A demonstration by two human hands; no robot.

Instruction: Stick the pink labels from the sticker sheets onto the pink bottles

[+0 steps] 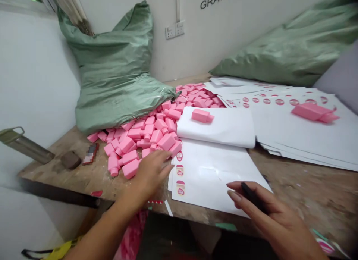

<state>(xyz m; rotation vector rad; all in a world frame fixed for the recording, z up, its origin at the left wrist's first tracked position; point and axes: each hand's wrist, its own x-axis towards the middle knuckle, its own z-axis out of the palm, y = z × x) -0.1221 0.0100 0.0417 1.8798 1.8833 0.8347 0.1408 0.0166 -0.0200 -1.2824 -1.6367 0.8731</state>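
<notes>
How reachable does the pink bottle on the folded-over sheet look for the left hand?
Probably yes: the left hand is at the pile's near edge, and only low bottles and the folded-over sheet lie between it and the pink bottle; nothing tall blocks it.

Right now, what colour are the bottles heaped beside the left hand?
Pink. The bottles beside the left hand show best in the head view.
</notes>
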